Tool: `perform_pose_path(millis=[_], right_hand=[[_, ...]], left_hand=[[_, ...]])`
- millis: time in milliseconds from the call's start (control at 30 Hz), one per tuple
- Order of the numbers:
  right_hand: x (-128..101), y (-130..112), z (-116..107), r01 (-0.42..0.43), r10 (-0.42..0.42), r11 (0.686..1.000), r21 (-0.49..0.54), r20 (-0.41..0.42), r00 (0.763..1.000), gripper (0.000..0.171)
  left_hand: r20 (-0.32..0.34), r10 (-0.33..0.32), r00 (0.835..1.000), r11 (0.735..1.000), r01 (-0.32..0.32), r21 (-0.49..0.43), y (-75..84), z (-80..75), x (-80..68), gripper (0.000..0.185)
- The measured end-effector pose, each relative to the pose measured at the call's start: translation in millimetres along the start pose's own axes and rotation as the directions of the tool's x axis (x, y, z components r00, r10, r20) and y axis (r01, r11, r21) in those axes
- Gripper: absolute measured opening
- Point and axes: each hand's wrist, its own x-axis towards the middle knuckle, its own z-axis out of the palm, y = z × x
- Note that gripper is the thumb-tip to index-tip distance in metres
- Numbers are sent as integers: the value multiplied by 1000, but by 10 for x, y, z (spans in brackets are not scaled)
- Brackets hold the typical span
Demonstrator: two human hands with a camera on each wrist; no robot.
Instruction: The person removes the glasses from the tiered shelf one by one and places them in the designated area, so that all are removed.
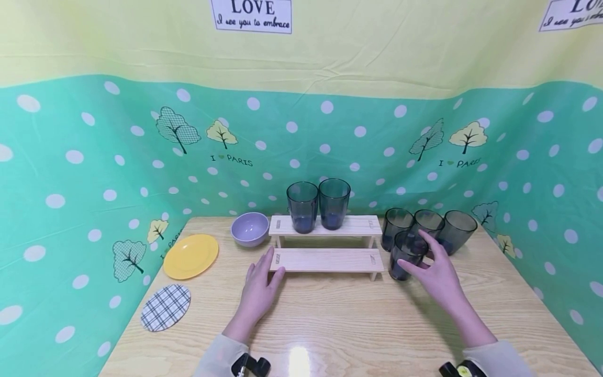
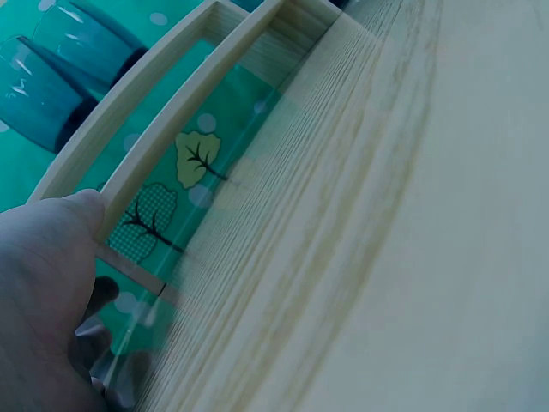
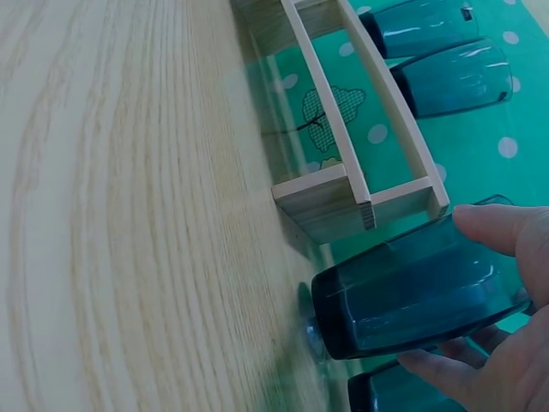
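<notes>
My right hand [image 1: 440, 277] grips a dark, smoky drinking glass [image 1: 401, 269], thumb on its left side and fingers round the other. In the right wrist view the glass [image 3: 412, 292] tilts across the picture near the rack's right end; I cannot tell whether its base touches the table. My left hand [image 1: 258, 290] rests against the left end of a two-tier wooden rack [image 1: 325, 260]. The left wrist view shows its thumb [image 2: 86, 210] at the lower tier's edge, other fingers partly hidden. Two more glasses [image 1: 302, 207] stand side by side on the upper tier.
Behind the right hand stand three similar glasses [image 1: 454, 230], close together. A purple bowl [image 1: 249, 229] is left of the rack. Farther left lie a yellow plate [image 1: 190, 256] and a checked round mat [image 1: 166, 308]. A patterned cloth [image 1: 292, 131] encloses the wooden table [image 1: 330, 314].
</notes>
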Motion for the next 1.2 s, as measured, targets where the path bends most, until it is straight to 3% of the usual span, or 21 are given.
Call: perform_pose_path(millis=[600,1000,1200], right_hand=[[23,69,45,-4,4,1000,2,-4,1000,107],[13,42,25,12,-10,999,-44,28,1000,107],[1,-9,-7,29,-29,996,-83,3,1000,109]], left_hand=[[2,-4,1000,1000,4,-1,-19,9,3,72],[0,1,1000,1000,-1,-1,-23,18,7,72],[-1,-3,1000,1000,3,-2,-13,10,5,72]])
